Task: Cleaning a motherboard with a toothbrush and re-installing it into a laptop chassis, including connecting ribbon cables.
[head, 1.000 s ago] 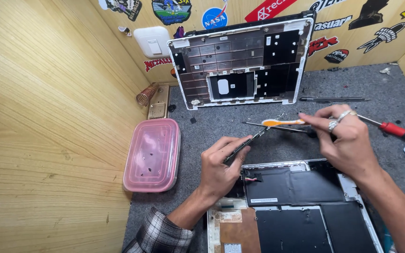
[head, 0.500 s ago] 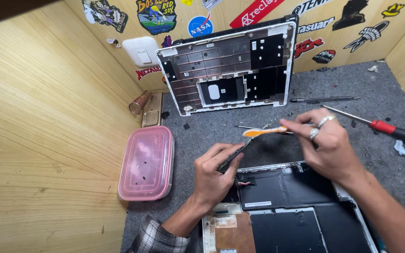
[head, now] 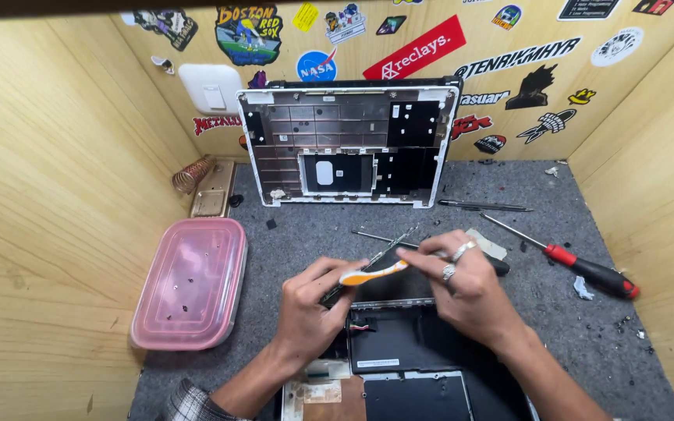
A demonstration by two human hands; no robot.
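Opened laptop on the mat, both hands working at its upper edge.

The left hand (head: 310,308) is curled shut around a dark, thin tool (head: 368,265) whose tip runs up past its fingertips, while the right hand (head: 462,288) pinches an orange-and-white toothbrush (head: 372,273) between thumb and forefinger, its head lying just above the left fingers. Directly under both sets of fingers sits the laptop body (head: 399,351), insides exposed. Judging by that, opening is done: the bottom cover (head: 349,144) is off and leans against the wall well beyond the fingertips, and small screws lie on the pink box lid (head: 189,281) left of the left hand. Inner work looks under way, with reassembly left. A red-handled screwdriver (head: 587,269) lies unused, right of the right hand.
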